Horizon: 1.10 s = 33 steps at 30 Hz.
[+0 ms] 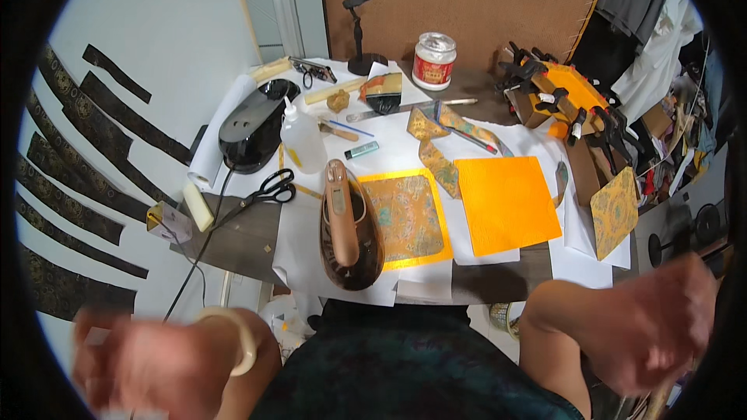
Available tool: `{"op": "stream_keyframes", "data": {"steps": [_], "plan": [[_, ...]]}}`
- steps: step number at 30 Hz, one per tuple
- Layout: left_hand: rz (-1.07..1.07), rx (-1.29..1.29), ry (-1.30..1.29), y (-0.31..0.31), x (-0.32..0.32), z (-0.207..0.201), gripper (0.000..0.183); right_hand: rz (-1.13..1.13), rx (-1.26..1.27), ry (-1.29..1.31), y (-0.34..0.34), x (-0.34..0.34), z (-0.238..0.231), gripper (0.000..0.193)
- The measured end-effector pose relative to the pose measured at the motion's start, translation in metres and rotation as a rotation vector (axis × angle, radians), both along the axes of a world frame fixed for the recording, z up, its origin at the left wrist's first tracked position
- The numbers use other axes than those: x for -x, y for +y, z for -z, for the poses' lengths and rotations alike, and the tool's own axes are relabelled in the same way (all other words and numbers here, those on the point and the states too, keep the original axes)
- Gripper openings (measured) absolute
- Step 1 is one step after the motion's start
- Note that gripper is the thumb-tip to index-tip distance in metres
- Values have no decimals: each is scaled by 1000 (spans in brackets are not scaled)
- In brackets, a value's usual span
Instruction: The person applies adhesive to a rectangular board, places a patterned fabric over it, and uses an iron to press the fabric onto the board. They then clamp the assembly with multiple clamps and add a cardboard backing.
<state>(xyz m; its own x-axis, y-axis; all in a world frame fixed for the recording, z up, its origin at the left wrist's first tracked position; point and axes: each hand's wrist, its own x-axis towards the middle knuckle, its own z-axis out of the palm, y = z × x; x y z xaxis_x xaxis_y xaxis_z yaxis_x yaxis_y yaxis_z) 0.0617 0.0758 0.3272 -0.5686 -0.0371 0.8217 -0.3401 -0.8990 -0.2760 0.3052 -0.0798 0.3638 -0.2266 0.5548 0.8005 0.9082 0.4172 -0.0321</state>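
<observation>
My left hand (148,362), with a cream bangle at its wrist, is raised at the lower left, away from the table. My right hand (654,327) is raised at the lower right, beyond the table's front edge. Motion smears both, so their fingers cannot be made out. Between them on white paper stands a brown iron (340,218), overlapping the left side of a patterned panel with a yellow border (408,218). Right of that panel lies a bright orange-yellow square sheet (507,206). Nearest my right hand is a patterned diamond-shaped piece (613,212).
Black-handled scissors (272,187), a squeeze bottle (302,140) and a glossy black iron base (261,124) stand left. Behind are a red-labelled jar (433,62), a brush (384,92) and a phone stand (358,31). Black and orange clamps (572,89) crowd the right. Dark patterned strips (89,155) hang left.
</observation>
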Motion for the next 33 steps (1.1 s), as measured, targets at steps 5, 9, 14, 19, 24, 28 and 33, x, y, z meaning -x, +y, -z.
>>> {"op": "stream_keyframes", "data": {"steps": [5, 9, 14, 19, 24, 28, 33], "plan": [[-137, 751, 754, 46, -57, 135, 45, 359, 394, 187, -11, 8, -16, 22], [84, 1076, 791, 62, -60, 194, 40, 97, 645, -394, -15, 1, -53, 23], [140, 1187, 733, 71, -52, 238, 39, -63, 162, -364, 3, 11, -5, 22], [170, 1237, 783, 81, -60, 251, 33, -126, -116, -330, 18, 13, 32, 22], [108, 1189, 915, 95, -57, 286, 31, -278, -226, 151, 29, -18, 89, 20], [38, 1155, 1017, 92, -59, 290, 28, 52, -129, 302, 77, -92, 213, 6], [88, 1255, 983, 89, -59, 289, 19, 302, 265, 588, 93, -130, 292, 11]]}}
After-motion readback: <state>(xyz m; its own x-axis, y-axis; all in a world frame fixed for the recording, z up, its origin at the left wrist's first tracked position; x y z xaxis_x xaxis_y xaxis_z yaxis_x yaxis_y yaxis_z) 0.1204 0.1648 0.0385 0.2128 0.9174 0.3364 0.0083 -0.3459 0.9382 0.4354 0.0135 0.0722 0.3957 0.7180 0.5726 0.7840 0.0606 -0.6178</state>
